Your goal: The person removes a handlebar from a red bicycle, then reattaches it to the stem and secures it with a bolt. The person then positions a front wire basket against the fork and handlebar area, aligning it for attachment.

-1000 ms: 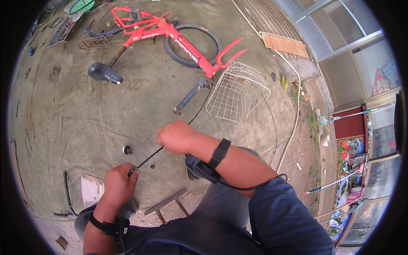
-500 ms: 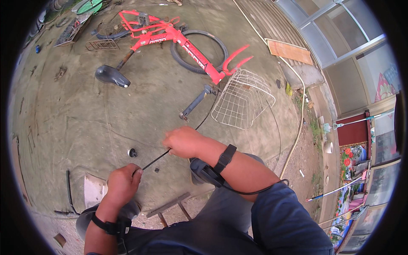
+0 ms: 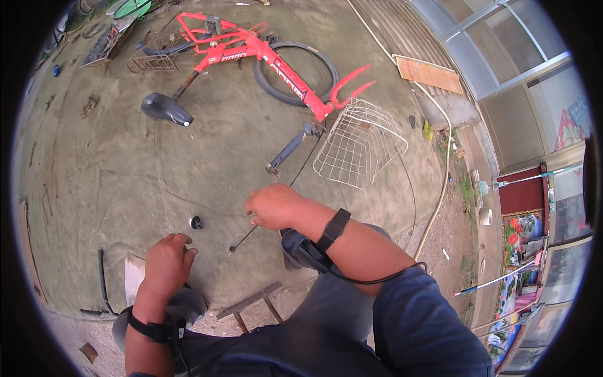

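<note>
A thin black cable runs from beside the bicycle's detached grey stem and passes under my right hand. My right fingers are curled round it, though the palm hides the grip itself. The cable's free end overlaps a small dark spot on the ground. To the left, my left hand is off the cable, its thumb and forefinger apart with nothing between them. Just beyond that hand lies a small round black-and-silver part.
A red bicycle frame lies ahead with its black saddle and a wheel. Near its fork rests a white wire basket. A pale hose runs along the right. Close to my knees is a wooden stool.
My left hand has let go of the cable and drawn back slightly left. The cable's free end has dropped towards the ground. My right hand has hardly moved.
</note>
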Available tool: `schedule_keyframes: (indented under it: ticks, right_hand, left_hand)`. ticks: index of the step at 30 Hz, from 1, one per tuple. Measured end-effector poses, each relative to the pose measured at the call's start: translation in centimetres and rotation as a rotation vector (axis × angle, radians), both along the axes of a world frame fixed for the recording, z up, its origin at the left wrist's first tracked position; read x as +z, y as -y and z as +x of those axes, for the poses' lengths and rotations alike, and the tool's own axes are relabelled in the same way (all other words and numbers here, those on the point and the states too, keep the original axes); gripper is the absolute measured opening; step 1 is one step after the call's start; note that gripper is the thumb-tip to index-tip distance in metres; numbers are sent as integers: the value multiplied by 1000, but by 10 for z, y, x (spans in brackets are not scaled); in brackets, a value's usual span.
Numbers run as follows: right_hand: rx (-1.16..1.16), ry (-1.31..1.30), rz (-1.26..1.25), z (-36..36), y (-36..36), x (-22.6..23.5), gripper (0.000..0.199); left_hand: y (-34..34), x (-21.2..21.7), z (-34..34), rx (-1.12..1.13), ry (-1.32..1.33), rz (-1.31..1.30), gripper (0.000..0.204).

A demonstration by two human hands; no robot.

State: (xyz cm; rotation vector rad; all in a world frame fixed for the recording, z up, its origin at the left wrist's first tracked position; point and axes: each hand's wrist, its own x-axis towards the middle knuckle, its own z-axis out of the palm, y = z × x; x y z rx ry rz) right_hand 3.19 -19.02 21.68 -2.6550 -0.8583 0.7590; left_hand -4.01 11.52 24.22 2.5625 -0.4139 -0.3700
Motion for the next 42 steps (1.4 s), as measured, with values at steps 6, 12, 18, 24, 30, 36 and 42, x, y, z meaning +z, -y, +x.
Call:
schedule_keyframes:
  ticks: [6,12,18,24,30,36,42]
  right_hand:
    - [21,-33,-46,0,-1,0,26]
    - [41,-60,-83,0,-3,3,31]
    - [30,-54,-43,-1,-4,5,27]
    - [-373,187,134,46,64,42,33]
    - [-890,216,417,71,127,11,42]
    - [-1167,-16,497,93,119,-67,53]
    - [-1427,-195,521,97,92,-139,29]
  left_hand:
    - [2,2,-2,-6,-38,9,23]
    - [2,2,-2,-10,-40,8,24]
    - [2,1,-2,-7,-65,-8,24]
    - [-1,4,-2,0,-38,-20,24]
    - [-3,8,-3,23,-73,-27,24]
    - [-2,11,-2,35,-71,-32,25]
    - [-3,18,0,67,-137,-52,27]
